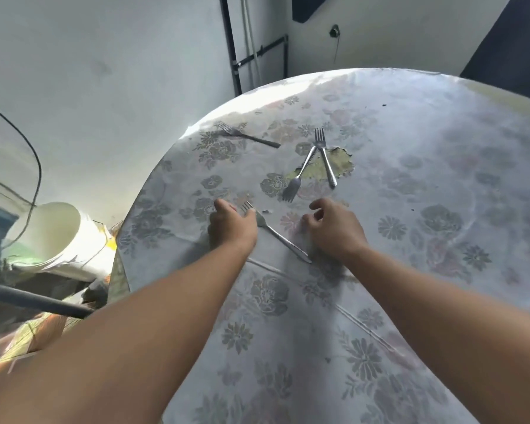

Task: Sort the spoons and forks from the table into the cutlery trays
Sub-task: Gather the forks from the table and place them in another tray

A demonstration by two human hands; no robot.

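Pick-up step. Nearest fork (270, 229) flat on desk (426, 166), between both grips. Left grip (231, 223) spread, fingertips at tines; right grip (334, 228) loosely curled, empty. Next: pinch handle, lift. Trays unseen.

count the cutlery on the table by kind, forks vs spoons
forks: 4, being the near fork between the hands, the two crossed forks by the worn patch, and the far fork near the table's edge
spoons: 0 in view
total: 4
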